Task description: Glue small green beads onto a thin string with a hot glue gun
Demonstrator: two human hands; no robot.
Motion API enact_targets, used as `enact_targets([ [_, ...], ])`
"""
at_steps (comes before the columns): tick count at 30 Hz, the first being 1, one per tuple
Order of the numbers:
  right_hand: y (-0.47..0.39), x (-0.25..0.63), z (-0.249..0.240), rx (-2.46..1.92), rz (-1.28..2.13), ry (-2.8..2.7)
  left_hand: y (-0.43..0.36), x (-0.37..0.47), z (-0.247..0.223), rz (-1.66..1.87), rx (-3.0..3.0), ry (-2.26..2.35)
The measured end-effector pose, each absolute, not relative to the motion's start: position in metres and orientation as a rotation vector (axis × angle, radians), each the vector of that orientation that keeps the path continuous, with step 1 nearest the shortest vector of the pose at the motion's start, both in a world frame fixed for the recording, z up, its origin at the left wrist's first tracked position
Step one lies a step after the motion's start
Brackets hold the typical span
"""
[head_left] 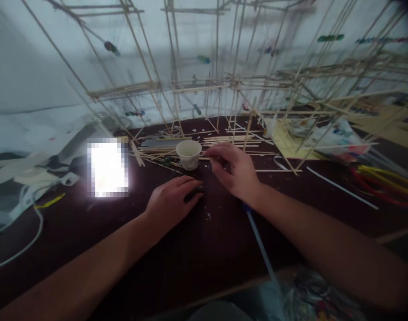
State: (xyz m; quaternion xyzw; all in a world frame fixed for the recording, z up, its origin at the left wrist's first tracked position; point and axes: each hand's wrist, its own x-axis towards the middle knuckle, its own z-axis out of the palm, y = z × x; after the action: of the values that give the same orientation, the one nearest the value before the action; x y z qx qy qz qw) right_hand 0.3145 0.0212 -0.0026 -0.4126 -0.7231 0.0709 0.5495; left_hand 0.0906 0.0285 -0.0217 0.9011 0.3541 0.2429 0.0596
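Observation:
My left hand (172, 198) rests low over the dark table, its thumb and fingers curled toward each other. Something small and dark may be between the fingertips, too unclear to name. Just right of a white paper cup (188, 156), my right hand (235, 171) is held with thumb and fingertips drawn together in a pinch; whatever it grips, if anything, cannot be made out. The cup stands upright between and beyond both hands. From beneath my right wrist a pale blue strip (262, 243) with a darker blue end runs toward the table's front edge.
Thin wooden sticks (233, 142) lie behind the cup. A tall stick frame (233, 82) with hanging colored beads rises at the back. Left are a bright pixelated screen (107, 167) and a white cable (39, 223); right, coiled yellow and red tubing (384, 185).

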Motion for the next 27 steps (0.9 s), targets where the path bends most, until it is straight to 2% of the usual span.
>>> enact_targets([
  [16, 0.020, 0.315, 0.002, -0.900, 0.193, -1.821, 0.033, 0.092, -0.020, 0.714, 2.717, 1.084],
  [22, 0.019, 0.314, 0.004, -0.938, 0.292, -1.815, 0.039, 0.099, -0.026, 0.647, 2.698, 1.018],
  [27, 0.018, 0.310, 0.005, -0.988, 0.476, -1.744, 0.032, 0.097, -0.020, 0.781, 2.519, 1.107],
])
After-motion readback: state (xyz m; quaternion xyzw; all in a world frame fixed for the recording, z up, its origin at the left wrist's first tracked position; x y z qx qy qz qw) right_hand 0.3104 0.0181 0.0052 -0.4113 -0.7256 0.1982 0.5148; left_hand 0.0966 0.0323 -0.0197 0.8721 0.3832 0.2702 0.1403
